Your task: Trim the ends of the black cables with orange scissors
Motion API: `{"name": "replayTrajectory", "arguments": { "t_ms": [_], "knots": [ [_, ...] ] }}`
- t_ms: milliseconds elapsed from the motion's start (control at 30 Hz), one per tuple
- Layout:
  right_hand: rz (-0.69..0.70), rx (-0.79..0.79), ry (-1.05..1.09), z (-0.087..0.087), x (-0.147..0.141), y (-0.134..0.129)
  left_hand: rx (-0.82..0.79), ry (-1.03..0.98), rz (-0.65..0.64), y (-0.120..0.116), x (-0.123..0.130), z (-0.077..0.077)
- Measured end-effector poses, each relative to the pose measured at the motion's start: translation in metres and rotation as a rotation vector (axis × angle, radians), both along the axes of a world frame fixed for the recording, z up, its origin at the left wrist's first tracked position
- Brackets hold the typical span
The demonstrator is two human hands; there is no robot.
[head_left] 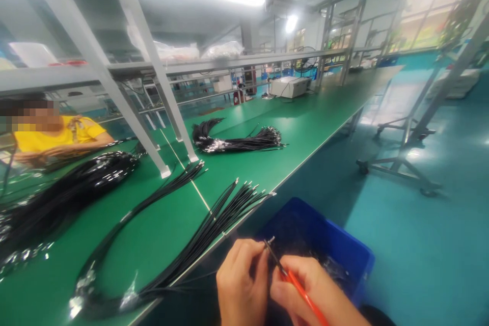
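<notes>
My left hand (243, 280) pinches a thin black cable close to its end. A cable tip (271, 239) with a pale end sticks out past the fingers. In my right hand (305, 288) are red-handled pliers (301, 290), their slim dark jaws meeting the cable right beside my left fingertips. Whether the jaws are closed on the cable is too small to tell. Both hands are close together, just off the front edge of the green table (305, 127). To their left, a curved bundle of black cables (229, 214) lies on it, ends pointing away from me.
A blue bin (344, 244) holding dark and clear scraps stands below my hands. Farther back lies another tied cable bundle (244, 142). Metal shelf posts (168, 76) rise from the table. A person in a yellow top (72, 130) sits across, near a large black cable pile (76, 183).
</notes>
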State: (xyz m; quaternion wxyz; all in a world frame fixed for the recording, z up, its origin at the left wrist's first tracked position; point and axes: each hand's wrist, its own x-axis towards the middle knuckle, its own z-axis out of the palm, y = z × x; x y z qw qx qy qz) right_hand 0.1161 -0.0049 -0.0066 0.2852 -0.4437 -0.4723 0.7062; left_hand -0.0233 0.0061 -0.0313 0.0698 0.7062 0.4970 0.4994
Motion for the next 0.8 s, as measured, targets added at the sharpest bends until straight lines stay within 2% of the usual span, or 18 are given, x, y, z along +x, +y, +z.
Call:
{"name": "replayTrajectory", "arguments": {
  "t_ms": [67, 100, 233, 300, 400, 533, 800],
  "knots": [
    [-0.037, 0.062, 0.004, -0.005, 0.0, -0.002, -0.021, -0.023, 0.007, 0.001, 0.0, 0.001],
    [-0.1, 0.101, 0.009, -0.007, -0.001, -0.003, -0.039, -0.035, 0.006, 0.002, -0.001, 0.002],
    [-0.598, 0.234, 0.036, -0.01, -0.005, 0.0, -0.161, -0.09, -0.004, 0.001, 0.0, 0.005],
    [-0.736, 0.289, 0.1, -0.006, -0.01, 0.003, -0.225, -0.122, -0.026, -0.002, 0.002, 0.007],
    [-0.742, 0.329, 0.23, 0.0, -0.018, 0.01, -0.291, -0.204, -0.061, -0.008, 0.006, 0.01],
    [-0.724, 0.312, 0.271, -0.001, -0.029, 0.009, -0.371, -0.356, -0.079, -0.012, 0.009, 0.012],
    [-0.614, 0.089, 0.535, -0.009, -0.034, -0.002, -0.651, -0.635, -0.291, -0.008, -0.004, 0.011]
  ]
}}
